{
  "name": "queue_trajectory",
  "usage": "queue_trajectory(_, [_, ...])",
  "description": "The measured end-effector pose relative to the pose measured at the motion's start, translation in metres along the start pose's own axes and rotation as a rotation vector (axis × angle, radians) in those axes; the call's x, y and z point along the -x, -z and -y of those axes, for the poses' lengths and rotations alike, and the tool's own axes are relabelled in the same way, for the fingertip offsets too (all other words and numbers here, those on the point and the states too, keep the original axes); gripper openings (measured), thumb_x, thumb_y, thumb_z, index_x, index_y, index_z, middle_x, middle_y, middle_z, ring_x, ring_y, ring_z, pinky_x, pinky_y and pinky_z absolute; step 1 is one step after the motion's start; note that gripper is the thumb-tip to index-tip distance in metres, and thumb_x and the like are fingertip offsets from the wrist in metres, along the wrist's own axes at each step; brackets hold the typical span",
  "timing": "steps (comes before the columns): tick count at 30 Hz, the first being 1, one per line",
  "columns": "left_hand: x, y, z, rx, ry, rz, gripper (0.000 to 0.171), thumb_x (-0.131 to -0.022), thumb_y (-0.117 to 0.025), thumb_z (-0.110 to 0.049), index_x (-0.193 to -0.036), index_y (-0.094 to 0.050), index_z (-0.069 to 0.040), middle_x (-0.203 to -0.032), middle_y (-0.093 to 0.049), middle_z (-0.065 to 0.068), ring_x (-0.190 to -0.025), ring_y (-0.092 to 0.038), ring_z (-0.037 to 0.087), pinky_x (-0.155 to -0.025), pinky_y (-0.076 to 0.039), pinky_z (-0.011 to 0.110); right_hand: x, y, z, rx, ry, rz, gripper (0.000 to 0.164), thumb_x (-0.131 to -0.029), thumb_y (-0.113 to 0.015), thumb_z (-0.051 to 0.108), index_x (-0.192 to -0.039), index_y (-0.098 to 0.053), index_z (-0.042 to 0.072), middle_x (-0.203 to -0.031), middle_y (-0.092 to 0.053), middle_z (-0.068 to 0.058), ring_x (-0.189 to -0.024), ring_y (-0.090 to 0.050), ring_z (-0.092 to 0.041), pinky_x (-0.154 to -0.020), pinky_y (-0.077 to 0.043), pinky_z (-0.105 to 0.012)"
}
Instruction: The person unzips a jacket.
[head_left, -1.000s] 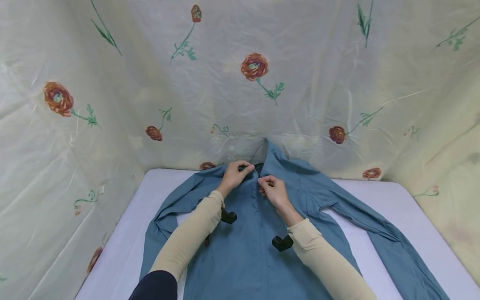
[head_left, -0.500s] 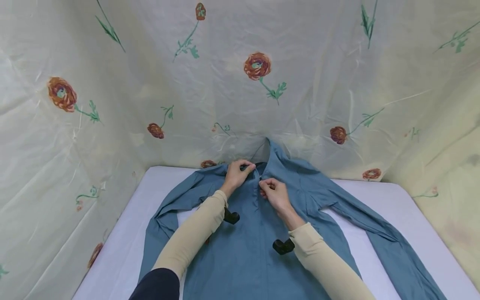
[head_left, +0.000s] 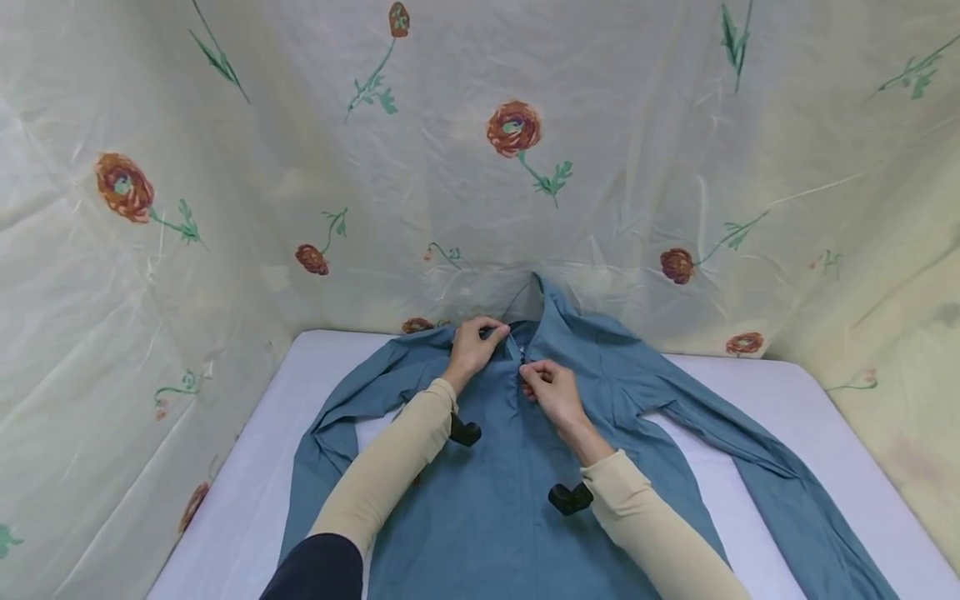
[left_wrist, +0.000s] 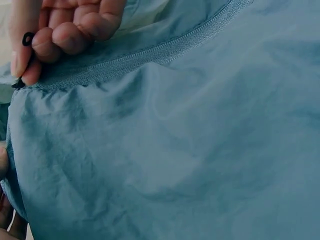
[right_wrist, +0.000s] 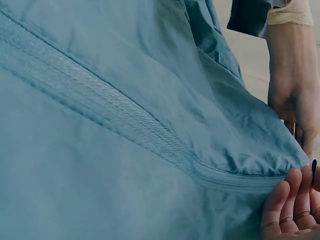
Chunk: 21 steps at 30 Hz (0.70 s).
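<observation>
Right of two hands (head_left: pixel 553 392) lower along one zipper (right_wrist: pixel 100 97)

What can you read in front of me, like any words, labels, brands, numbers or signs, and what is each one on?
There is no readable text.
Blue long-sleeved fabric jacket: no lettering visible.
Cream flower-patterned backdrop: only printed orange-red blooms and green stems, no words.
Small black zipper pull: too small to tell whether it is marked.
Black angular wrist device: also too small to tell.
</observation>
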<state>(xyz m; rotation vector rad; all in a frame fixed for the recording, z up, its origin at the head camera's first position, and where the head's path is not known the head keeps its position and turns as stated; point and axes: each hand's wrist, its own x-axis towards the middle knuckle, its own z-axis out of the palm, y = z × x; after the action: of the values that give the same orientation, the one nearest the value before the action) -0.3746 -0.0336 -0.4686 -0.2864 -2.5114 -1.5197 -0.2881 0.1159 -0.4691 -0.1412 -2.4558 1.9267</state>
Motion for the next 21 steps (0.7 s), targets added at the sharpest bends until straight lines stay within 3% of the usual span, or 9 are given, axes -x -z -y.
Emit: queue_trajectory(21, [-0.004,0.003,0.006,0.066,0.048,-0.07,0.022,-0.09,-0.066,-0.028,-0.1,-0.073,-0.01,-0.104,-0.07,0.008,-0.101,-0.063,0.024,-0.092,-0.051,0.035,0.018,-0.003,-0.006,0.003,-0.023,0.005,0.021,-0.095,-0.059,0.022,-0.097,-0.065,0.002,-0.081,-0.065,-0.01,-0.069,-0.059,-0.014,-0.065,-0.054,-0.029])
